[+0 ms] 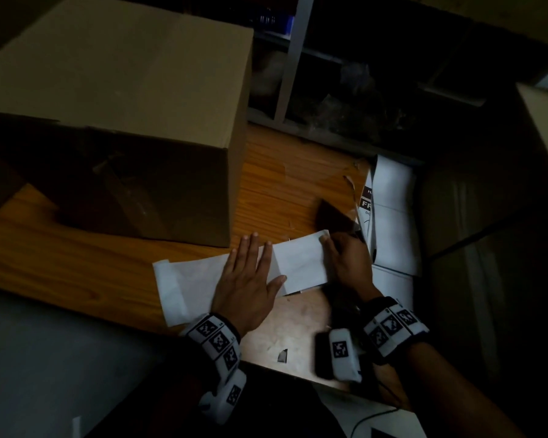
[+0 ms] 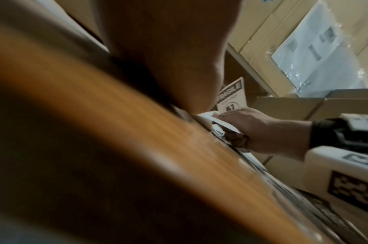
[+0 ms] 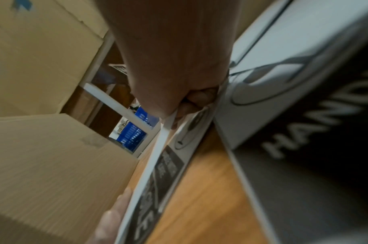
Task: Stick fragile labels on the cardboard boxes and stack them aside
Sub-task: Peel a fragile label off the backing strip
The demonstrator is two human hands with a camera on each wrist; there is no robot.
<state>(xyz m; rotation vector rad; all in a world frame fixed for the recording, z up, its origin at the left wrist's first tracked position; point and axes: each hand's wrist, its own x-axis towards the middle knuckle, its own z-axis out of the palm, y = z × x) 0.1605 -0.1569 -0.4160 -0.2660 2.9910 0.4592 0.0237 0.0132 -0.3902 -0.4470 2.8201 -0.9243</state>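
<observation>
Two hands on one label strip point(image 1: 241, 273), box point(image 1: 114, 121) unlabelled just behind on the table point(image 1: 60, 248).
Left hand point(image 1: 250, 279) presses flat, fingers straight; right hand point(image 1: 345, 257) pinches the strip's end. Risk: a fast peel tears or curls the label, sticking it to itself.

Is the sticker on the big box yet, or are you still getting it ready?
Not yet. The cardboard box on the table shows no label on the faces in view. In hand: the left hand presses flat on the white label strip while the right hand pinches its end, seemingly peeling a fragile label. Left: sticking it on, then stacking the box aside. More labels wait at the right.
</observation>
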